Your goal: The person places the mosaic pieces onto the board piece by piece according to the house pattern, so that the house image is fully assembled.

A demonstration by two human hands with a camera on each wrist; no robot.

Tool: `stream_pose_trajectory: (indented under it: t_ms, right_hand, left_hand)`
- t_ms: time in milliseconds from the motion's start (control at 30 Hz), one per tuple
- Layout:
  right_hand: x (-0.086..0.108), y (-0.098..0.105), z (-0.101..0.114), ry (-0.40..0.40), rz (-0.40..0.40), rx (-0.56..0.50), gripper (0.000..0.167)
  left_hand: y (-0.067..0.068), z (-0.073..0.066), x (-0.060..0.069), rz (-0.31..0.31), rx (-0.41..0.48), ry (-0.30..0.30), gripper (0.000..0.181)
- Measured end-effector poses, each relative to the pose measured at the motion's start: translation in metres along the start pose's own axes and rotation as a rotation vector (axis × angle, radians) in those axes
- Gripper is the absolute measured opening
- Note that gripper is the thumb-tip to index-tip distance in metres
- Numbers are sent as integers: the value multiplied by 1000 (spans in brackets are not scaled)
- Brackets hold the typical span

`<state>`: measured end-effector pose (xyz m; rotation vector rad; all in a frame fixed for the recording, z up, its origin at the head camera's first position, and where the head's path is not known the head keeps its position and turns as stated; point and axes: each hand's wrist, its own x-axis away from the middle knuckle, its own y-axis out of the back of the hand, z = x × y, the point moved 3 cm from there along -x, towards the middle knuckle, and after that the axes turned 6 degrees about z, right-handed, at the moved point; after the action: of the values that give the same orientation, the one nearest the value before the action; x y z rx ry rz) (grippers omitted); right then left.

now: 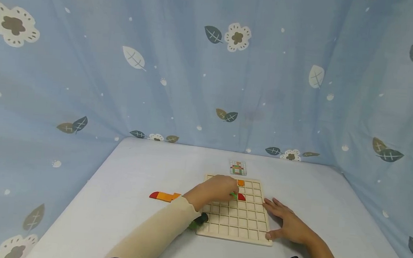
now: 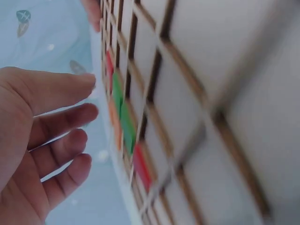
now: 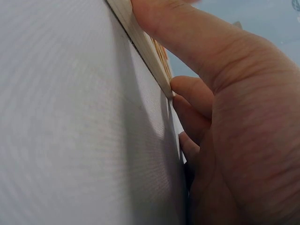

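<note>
Your spread right hand is likely steadying the board from the right, your loosely spread left hand hovering by tiles.

The left hand partly hides the board (card unreadably small).
</note>
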<state>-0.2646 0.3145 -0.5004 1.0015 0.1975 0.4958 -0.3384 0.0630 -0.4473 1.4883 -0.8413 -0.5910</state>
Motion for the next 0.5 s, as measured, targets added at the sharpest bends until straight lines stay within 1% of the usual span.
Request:
stream_pose_trajectory:
  t_ms: [133, 233, 367, 500]
  right_hand:
    - [0, -1, 0, -2, 2, -7, 105]
    - [0, -2, -2, -8, 7, 0, 107]
    - [0, -2, -1, -17, 3, 3, 107]
    - [-1, -1, -1, -25, 7, -3, 106]
  left_hand:
    - [6, 13, 29, 5, -29, 14, 16]
    - [10, 24, 52, 7, -27, 37, 17]
    - [14, 38, 81, 10, 4, 83, 19]
    - [14, 50, 107, 20, 7, 138, 19]
